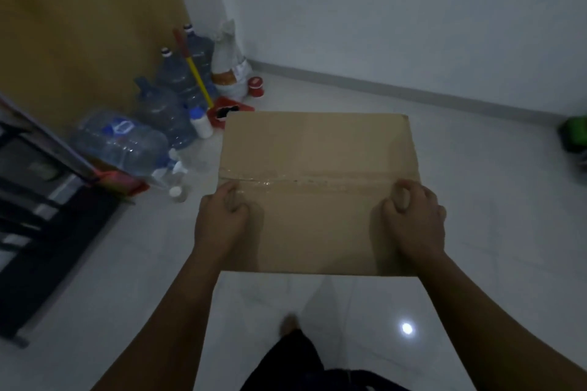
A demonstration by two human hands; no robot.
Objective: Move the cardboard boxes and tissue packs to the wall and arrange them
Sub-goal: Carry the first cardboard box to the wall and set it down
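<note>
A brown cardboard box (317,168), sealed across its top with clear tape, is held up above the white tiled floor in the middle of the head view. My left hand (220,219) grips its left side and my right hand (416,219) grips its right side, thumbs on the top face. The white wall (397,16) with a grey skirting runs across behind the box. No tissue packs are visible.
Several large water jugs (149,124), a broom (193,70), a white sack (227,63) and a red tub (255,86) crowd the far left corner. A dark shelf unit (35,206) stands at left. A green object (575,136) sits at right. My foot (290,324) is below.
</note>
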